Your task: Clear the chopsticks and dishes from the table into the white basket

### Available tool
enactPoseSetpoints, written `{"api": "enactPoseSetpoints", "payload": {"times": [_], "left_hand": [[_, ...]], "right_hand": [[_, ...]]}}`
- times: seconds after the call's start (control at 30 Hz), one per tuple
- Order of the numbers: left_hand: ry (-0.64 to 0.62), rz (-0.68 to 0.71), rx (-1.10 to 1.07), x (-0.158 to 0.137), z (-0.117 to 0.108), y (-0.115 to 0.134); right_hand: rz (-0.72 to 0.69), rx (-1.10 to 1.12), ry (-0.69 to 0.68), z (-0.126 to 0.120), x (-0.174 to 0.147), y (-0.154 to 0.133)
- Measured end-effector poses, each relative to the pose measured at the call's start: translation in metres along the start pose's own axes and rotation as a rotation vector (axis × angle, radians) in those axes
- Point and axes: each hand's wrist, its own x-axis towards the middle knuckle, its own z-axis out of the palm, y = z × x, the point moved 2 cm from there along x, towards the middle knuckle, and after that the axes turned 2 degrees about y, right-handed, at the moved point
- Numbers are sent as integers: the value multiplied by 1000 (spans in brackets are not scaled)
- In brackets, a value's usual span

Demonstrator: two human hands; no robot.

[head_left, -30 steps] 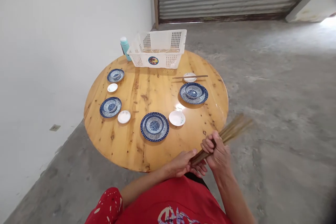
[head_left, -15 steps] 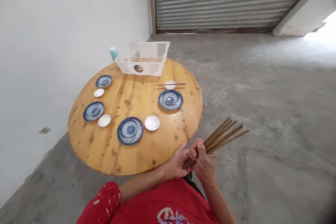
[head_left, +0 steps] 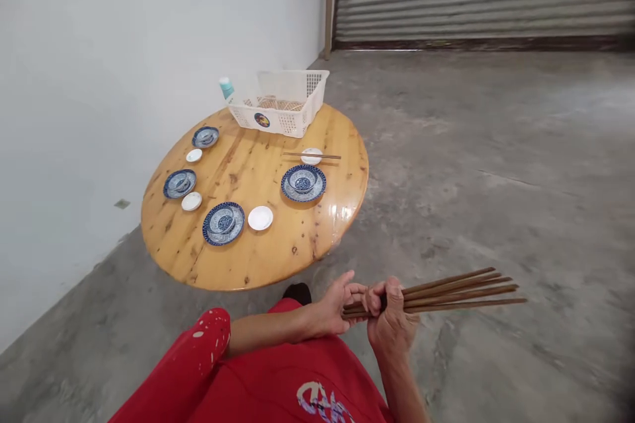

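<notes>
Since half a second ago, the bundle of chopsticks (head_left: pixel 446 291) has turned from a slant toward 2 o'clock to lie almost level, pointing to 3 o'clock, and the round wooden table (head_left: pixel 278 258) now sits farther off at 11 o'clock from the hands. The right hand (head_left: pixel 389 324) is clenched around the near end of the bundle, fingers fully curled. The left hand (head_left: pixel 335 307) is half closed, its fingertips (head_left: pixel 358 291) touching the butt ends of the sticks. On the table stand blue patterned plates with bowls, one nearest (head_left: pixel 223 223), a small white saucer (head_left: pixel 260 218) beside it, another pair of chopsticks (head_left: pixel 311 156) across a saucer, and a white plastic basket (head_left: pixel 278 102) at the far edge.
</notes>
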Motion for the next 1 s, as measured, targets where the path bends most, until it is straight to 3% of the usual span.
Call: {"api": "enactPoseSetpoints", "payload": {"times": [0.13, 0.27, 0.47, 0.57, 0.7, 0.87, 1.0], "left_hand": [[70, -32, -147, 6, 6, 12], [75, -18, -182, 33, 14, 27], [-9, 153, -186, 86, 40, 73], [116, 239, -49, 96, 38, 102], [317, 361, 142, 91, 12, 130], [465, 458, 177, 71, -18, 140], [641, 522, 255, 54, -28, 139]], "right_hand": [[69, -15, -26, 6, 24, 4], [72, -108, -75, 14, 59, 1], [98, -275, -116, 37, 129, -15], [147, -440, -117, 52, 171, -20], [206, -666, -165, 71, 232, -15], [-3, -1064, -357, 104, 302, -6], [-240, -1441, -562, 155, 348, 3]]}}
